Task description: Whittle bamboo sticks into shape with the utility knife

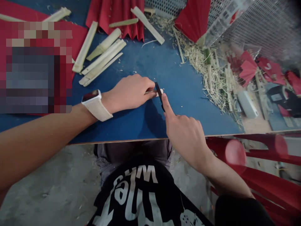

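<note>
Near the front of the blue table, my left hand [131, 91] is closed on a thin pale strip of split bamboo [160, 92], whose end sticks out past the fingertips. My right hand [183, 131] grips a dark-bladed knife [158, 90], its forefinger stretched along the back. The blade lies across the strip just beyond my left fingers. My right palm hides the handle. A few tiny pale chips lie around the blade. Farther back on the left are several split bamboo pieces [103, 62].
A heap of bamboo shavings [211, 72] runs along the right side, with a white box-shaped object [248, 103] beside it. Pleated red paper [115, 15] lies at the back. Red plastic stools [235, 153] stand below the table's front edge [141, 139]. A blurred-out patch covers the left.
</note>
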Demonstrator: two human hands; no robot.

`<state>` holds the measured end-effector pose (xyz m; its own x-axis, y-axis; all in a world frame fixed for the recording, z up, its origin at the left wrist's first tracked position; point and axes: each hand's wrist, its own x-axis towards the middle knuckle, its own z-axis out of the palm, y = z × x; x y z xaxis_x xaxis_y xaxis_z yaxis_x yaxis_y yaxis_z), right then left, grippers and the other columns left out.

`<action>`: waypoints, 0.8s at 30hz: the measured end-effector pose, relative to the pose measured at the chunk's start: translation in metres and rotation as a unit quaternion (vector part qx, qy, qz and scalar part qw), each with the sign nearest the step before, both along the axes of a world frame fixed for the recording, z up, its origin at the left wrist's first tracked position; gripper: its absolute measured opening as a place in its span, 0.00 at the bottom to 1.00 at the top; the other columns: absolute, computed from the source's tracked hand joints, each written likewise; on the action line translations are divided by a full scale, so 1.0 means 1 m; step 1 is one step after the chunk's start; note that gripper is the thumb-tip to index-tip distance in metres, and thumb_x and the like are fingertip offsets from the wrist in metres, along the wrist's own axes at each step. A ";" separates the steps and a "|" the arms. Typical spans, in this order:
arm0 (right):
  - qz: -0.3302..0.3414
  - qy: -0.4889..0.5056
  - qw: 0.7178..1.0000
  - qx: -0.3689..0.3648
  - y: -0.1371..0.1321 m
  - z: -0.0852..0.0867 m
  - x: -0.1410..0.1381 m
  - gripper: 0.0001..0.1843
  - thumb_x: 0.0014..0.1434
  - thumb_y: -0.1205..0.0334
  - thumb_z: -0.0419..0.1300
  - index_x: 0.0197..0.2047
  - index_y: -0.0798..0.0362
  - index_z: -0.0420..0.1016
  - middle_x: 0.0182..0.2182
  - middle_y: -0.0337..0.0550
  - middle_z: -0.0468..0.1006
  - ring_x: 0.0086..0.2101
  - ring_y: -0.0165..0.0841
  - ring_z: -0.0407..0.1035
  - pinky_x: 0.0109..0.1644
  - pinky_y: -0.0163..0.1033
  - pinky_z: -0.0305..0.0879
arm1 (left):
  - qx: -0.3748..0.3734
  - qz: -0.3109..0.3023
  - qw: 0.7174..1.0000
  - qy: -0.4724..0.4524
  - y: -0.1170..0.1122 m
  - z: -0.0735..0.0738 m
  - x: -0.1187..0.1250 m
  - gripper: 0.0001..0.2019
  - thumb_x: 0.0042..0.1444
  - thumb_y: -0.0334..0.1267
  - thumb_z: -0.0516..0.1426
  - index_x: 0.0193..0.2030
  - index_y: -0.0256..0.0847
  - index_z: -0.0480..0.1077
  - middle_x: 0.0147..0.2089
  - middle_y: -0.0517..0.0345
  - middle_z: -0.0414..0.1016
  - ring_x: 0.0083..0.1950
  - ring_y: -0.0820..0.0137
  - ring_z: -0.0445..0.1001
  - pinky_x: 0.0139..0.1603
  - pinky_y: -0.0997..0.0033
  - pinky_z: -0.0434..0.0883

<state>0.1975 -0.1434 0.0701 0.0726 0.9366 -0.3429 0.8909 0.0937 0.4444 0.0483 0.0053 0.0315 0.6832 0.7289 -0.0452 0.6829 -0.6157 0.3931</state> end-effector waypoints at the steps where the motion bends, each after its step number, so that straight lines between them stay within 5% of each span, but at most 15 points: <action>1: -0.004 0.000 1.000 -0.008 -0.004 0.001 -0.001 0.50 0.75 0.71 0.51 0.90 0.54 0.26 0.25 0.42 0.80 0.23 0.36 0.73 0.28 0.35 0.59 | 0.001 0.002 1.000 -0.006 0.001 -0.001 0.000 0.17 0.74 0.50 0.56 0.41 0.45 0.83 0.34 0.51 0.83 0.43 0.56 0.84 0.45 0.61 0.72; 18: -0.014 0.015 1.000 0.008 0.018 -0.005 -0.008 0.47 0.76 0.71 0.47 0.90 0.57 0.29 0.30 0.50 0.83 0.28 0.38 0.76 0.32 0.36 0.64 | 0.021 0.004 0.999 0.024 0.000 -0.001 0.001 0.18 0.74 0.49 0.54 0.44 0.43 0.83 0.38 0.47 0.84 0.45 0.52 0.85 0.44 0.60 0.72; 24: -0.015 0.017 1.000 -0.014 -0.004 0.001 -0.005 0.49 0.75 0.73 0.47 0.88 0.58 0.22 0.27 0.45 0.81 0.25 0.36 0.74 0.30 0.36 0.63 | 0.033 0.000 0.999 0.032 -0.001 0.001 -0.001 0.18 0.74 0.50 0.53 0.45 0.45 0.82 0.37 0.48 0.84 0.43 0.54 0.84 0.40 0.62 0.69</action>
